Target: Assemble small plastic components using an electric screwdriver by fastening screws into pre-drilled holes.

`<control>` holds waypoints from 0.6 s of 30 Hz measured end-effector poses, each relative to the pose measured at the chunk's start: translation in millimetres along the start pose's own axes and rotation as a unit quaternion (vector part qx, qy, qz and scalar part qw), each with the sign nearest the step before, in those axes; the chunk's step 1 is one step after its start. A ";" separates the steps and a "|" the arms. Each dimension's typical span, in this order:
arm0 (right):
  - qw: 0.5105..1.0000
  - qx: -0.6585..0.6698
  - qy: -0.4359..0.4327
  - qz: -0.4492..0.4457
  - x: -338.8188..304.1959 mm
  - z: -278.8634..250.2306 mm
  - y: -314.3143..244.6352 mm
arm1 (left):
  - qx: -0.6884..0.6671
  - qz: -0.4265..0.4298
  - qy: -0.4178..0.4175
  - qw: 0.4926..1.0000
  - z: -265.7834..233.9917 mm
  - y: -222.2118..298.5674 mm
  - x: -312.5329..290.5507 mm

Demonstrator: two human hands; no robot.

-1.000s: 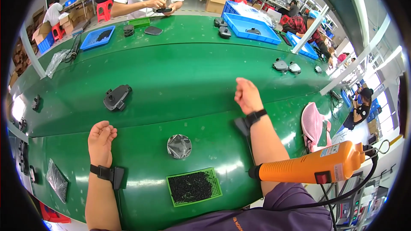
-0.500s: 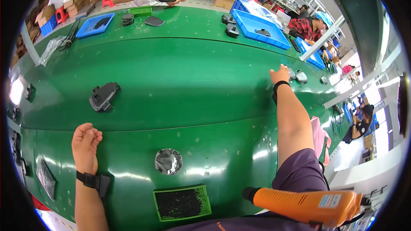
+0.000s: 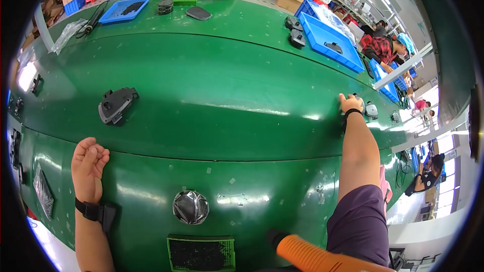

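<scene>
Our right hand (image 3: 350, 104) is stretched far out over the green belt (image 3: 227, 70) and has landed on a small dark part (image 3: 371, 110) near the belt's right edge, with a second like it (image 3: 396, 117) just beyond. The fingers are curled down at the part, but from this angle we cannot tell whether they have closed on it or only touch it. Our left hand (image 3: 89, 168) rests on the near edge of the table (image 3: 151, 191), fingers loosely folded together and holding nothing.

To do this reach well, we judge that we should settle the fingertips on both sides of the part before lifting, since it is small and sits close to the belt's rim, where a nudge could push it off. Keeping the left hand planted steadies us while we lean. The larger grey housing (image 3: 117, 105) lies well apart on the left of the belt, and the shiny round cap (image 3: 190, 207) and the tray of black screws (image 3: 201, 254) sit near us, beside the orange screwdriver (image 3: 322, 257).

Against half a second ago, the right hand has gone further right and now sits at the parts rather than short of them. The left hand has kept its place on the table edge. A second ago the right arm was still close in, only beginning to extend.
</scene>
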State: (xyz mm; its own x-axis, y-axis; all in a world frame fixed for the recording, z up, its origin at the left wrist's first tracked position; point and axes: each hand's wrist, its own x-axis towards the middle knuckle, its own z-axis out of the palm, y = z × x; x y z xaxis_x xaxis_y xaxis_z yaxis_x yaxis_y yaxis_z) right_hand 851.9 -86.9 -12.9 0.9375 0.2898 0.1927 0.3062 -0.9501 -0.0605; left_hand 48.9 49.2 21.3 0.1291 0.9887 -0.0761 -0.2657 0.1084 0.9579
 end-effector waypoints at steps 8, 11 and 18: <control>0.992 0.085 0.093 -0.025 14.6 12.0 71.9 | -0.004 -0.002 0.009 1.000 3.5 -2.2 6.6; 0.976 0.156 0.150 0.004 -4.4 -2.8 67.0 | 0.000 -0.005 0.012 1.000 -0.1 -0.6 -0.2; 0.675 0.732 -0.095 -0.005 -114.4 -76.0 -35.8 | 0.017 0.009 -0.002 1.000 -3.4 -0.1 -3.8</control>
State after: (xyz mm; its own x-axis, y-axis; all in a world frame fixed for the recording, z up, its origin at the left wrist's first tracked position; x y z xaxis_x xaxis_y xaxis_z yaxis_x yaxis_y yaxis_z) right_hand 721.0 -94.8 41.7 0.8956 0.4375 0.0804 0.0186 0.1437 -0.9894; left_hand 45.2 45.8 20.5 0.1280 0.9901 -0.0570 -0.2357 0.0862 0.9680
